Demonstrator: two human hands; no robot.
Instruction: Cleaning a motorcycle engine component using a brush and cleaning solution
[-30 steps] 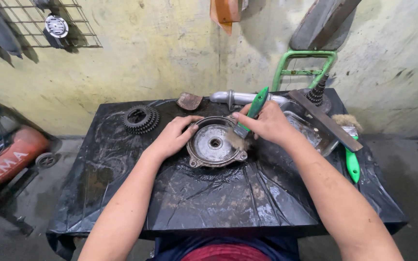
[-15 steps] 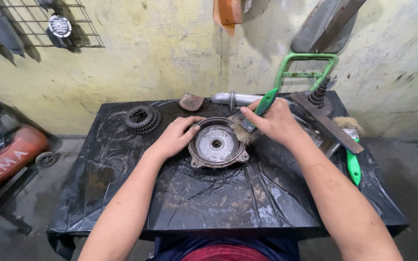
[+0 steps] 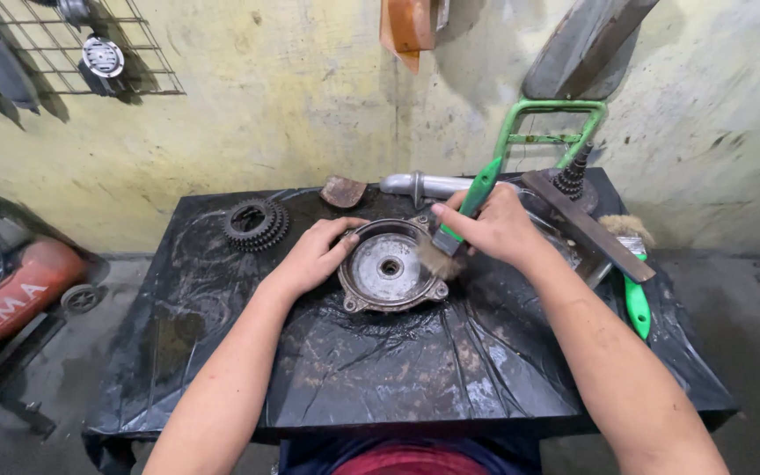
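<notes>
Head view: a worktop (image 3: pixel 222 369) covered in black plastic sheet is seen from above. At its middle a round metal cover (image 3: pixel 389 268) is steadied by the left hand (image 3: pixel 314 255), fingers curled over its rim. A green-handled brush (image 3: pixel 459 220) is gripped by the right hand (image 3: pixel 494 229), bristles touching the cover's right edge. Farther back, a gear cluster (image 3: pixel 255 223) and a metal tube (image 3: pixel 424 185) are lying near the wall.

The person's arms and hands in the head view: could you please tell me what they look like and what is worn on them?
Both forearms are bare to the bottom of the frame, with no sleeves showing. The left hand and the right hand wear no gloves, and no watch, ring or bracelet is visible.
</notes>
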